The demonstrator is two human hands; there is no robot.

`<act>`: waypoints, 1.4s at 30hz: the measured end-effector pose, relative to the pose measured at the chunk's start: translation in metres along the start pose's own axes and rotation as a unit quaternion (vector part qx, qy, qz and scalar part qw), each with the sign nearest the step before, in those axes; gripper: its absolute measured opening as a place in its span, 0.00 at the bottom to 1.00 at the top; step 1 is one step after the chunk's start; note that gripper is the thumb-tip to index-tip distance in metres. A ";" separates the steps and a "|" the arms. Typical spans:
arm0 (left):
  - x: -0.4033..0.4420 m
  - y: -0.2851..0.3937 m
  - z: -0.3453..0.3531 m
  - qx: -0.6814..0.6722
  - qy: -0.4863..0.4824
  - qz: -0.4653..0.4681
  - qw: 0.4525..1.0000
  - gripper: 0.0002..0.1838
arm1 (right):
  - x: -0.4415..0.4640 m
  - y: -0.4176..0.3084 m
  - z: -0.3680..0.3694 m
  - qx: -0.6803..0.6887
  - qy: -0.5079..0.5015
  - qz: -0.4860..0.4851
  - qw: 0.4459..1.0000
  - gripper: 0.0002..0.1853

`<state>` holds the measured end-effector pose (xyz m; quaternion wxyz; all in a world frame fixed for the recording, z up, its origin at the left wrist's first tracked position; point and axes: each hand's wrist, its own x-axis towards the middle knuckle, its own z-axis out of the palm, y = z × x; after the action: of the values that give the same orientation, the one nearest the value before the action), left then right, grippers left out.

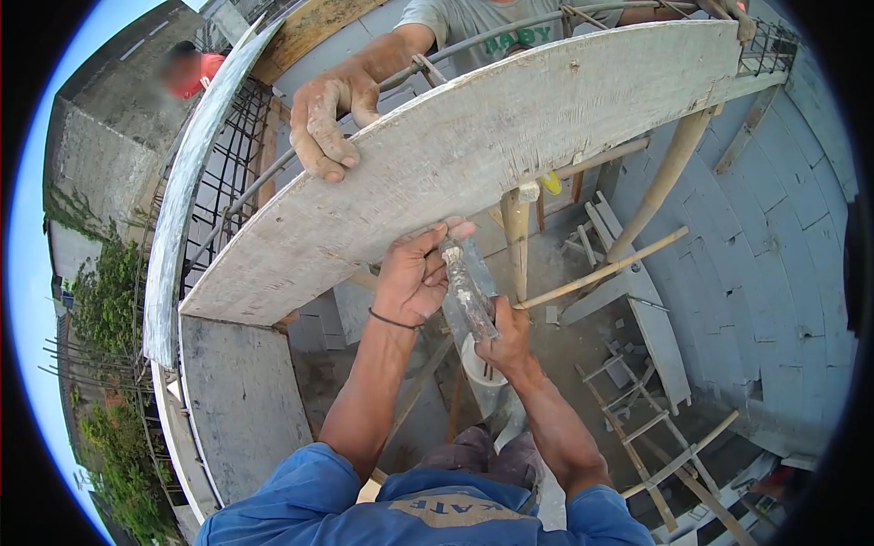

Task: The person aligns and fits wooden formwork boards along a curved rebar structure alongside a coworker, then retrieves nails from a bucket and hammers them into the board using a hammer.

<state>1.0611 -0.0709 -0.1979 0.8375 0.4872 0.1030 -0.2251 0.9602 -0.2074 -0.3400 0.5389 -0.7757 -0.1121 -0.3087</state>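
My left hand (417, 278), with a dark band at the wrist, is raised to the lower edge of a curved plywood panel (473, 136). Its fingers are bent together near the panel; whatever they may hold is hidden. My right hand (508, 335) is closed around a long, dust-coated grey tool (469, 296), whose exact kind I cannot make out. The tool's pale upper end reaches beside my left fingers. Across the panel, another person's hand (330, 118) grips its top edge, and that person's other hand (728, 20) is at the far right end.
Rebar (223, 164) runs behind the panel. Wooden props (660, 182) stand beneath it on the right. Far below are a white bucket (482, 362), a wooden ladder (637, 428) and a grey block wall (756, 227). Another person in red (205, 73) is at the upper left.
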 end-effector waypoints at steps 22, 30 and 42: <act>-0.002 0.001 0.014 -0.048 0.057 -0.028 0.997 0.19 | -0.010 0.010 0.018 0.001 0.056 -0.021 0.998 0.17; 0.003 -0.004 0.003 -0.051 0.006 -0.014 0.999 0.22 | -0.002 0.006 0.019 0.044 0.031 0.064 0.996 0.07; 0.013 -0.073 -0.027 0.023 0.146 0.192 0.970 0.32 | -0.036 -0.001 -0.007 0.019 0.058 0.089 0.994 0.09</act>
<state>1.0388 -0.0824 -0.2725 0.8295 0.5446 0.1235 0.0112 0.9285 -0.2072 -0.3593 0.5848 -0.7529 -0.0168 -0.3015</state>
